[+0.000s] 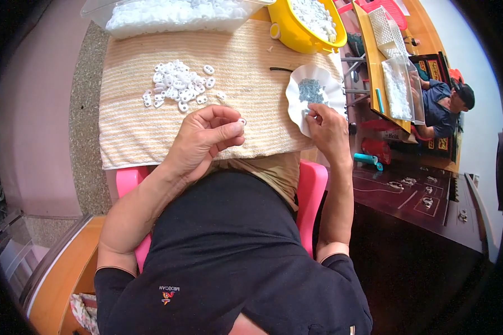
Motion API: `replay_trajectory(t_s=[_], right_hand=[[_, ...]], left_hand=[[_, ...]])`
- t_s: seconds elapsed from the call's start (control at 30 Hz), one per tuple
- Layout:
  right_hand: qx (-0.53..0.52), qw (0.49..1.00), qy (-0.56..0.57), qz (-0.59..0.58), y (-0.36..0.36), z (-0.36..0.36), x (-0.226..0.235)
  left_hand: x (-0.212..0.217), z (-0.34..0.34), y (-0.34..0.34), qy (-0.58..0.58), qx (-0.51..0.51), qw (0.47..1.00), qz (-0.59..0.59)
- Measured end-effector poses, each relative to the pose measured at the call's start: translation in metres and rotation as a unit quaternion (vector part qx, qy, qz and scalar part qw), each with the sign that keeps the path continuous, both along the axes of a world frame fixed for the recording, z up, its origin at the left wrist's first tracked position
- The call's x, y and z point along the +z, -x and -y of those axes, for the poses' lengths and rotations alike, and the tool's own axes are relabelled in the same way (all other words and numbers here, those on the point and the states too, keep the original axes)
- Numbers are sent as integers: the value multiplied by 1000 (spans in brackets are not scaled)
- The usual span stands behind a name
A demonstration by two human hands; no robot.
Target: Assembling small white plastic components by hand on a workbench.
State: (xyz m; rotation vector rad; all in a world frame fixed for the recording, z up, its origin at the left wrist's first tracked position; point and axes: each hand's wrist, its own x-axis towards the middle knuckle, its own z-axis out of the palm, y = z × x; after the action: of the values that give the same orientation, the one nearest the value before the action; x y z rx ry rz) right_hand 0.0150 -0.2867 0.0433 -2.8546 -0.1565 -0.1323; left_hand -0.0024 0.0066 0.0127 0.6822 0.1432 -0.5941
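My left hand [205,137] hovers over a striped beige towel [134,128] and pinches one small white plastic piece [242,121] between thumb and fingers. A loose pile of several white plastic pieces [178,84] lies on the towel beyond that hand. My right hand [328,130] rests on the near rim of a white scalloped dish [296,84], fingertips closed at the edge of the small grey metal parts [309,89] in it; what they pinch is too small to see.
A clear tub [167,15] and a yellow bowl [307,25] of white pieces stand at the towel's far edge. A pink chair [312,190] is under me. Another person [444,106] sits at a wooden table [369,50] to the right.
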Motion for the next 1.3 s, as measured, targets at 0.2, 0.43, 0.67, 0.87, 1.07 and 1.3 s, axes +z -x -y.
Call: replay_trajectory(t_s=[0.2, 0.43, 0.67, 0.87, 1.07, 1.3], right_hand=[[25, 999, 19, -9, -7, 1, 3], [35, 998, 44, -35, -11, -4, 10], [41, 997, -68, -23, 0, -15, 18], [123, 969, -213, 6, 4, -37, 21], [142, 934, -318, -84, 7, -58, 3], [128, 838, -506, -157, 11, -86, -19]], left_hand=[[0, 1, 1, 0, -4, 1000, 1], [1, 0, 1, -2, 1, 1000, -2], [1, 1, 1, -12, 4, 1000, 3], [-4, 1, 1, 6, 12, 1000, 3], [-6, 2, 1, 1, 22, 1000, -3], [-9, 2, 2, 14, 27, 999, -12]])
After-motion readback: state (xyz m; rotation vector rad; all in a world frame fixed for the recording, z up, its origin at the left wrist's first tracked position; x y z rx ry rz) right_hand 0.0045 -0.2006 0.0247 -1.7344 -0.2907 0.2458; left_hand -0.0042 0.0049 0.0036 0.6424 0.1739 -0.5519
